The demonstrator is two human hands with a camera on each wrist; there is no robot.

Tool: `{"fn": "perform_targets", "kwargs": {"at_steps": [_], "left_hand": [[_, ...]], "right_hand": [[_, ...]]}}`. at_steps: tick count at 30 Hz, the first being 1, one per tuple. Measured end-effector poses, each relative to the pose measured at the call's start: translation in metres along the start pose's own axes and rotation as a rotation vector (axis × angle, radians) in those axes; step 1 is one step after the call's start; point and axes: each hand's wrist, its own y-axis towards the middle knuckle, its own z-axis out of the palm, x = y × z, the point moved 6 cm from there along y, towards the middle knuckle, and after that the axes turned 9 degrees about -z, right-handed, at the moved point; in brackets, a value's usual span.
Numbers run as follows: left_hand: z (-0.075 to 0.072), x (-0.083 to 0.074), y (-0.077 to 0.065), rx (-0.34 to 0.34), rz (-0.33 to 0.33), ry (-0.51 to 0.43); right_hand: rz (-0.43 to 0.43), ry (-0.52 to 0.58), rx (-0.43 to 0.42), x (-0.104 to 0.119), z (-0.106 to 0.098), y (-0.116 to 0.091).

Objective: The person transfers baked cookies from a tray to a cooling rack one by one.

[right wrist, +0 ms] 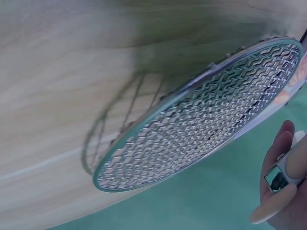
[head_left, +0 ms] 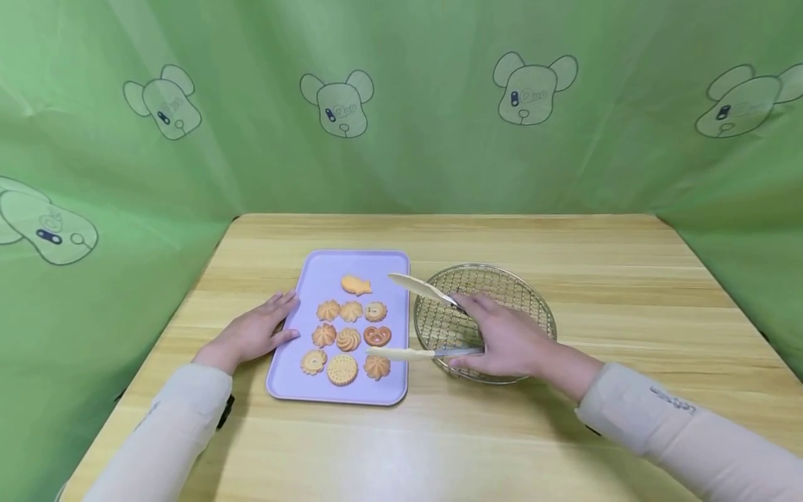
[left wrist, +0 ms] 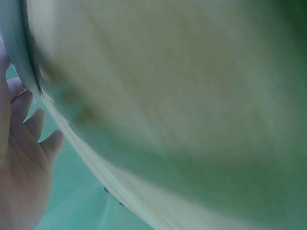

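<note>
My left hand lies at the left edge of a lavender tray, its fingers fairly straight and touching the rim. Rows of cookies sit on the tray, among them a fish-shaped cookie, a pretzel-shaped cookie and a round dotted cookie. With my right hand I grip a pair of tongs, its cream tips spread apart over the tray's right side. Under that hand stands a round wire rack, partly hidden by it. The right wrist view shows the rack's mesh from the side.
All of this is on a light wooden table. A green curtain with bear-head drawings hangs behind it and at both sides. The rack is close to the tray's right edge, with a narrow strip of wood between.
</note>
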Motion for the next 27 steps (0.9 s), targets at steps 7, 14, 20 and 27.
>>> {"fn": "perform_targets", "kwargs": {"at_steps": [7, 14, 20, 27], "left_hand": [[0.001, 0.002, 0.002, 0.006, -0.006, 0.002], [0.001, 0.002, 0.003, 0.007, -0.009, 0.000], [0.001, 0.002, 0.003, 0.006, -0.007, 0.001], [0.001, 0.002, 0.002, 0.011, -0.006, 0.001]], "right_hand": [[-0.078, -0.047, 0.050, 0.012, 0.002, 0.001], [-0.167, -0.097, 0.047, 0.023, 0.000, 0.003], [-0.216, -0.124, 0.048, 0.027, 0.001, 0.004], [-0.251, -0.124, 0.077, 0.030, 0.001, 0.005]]}}
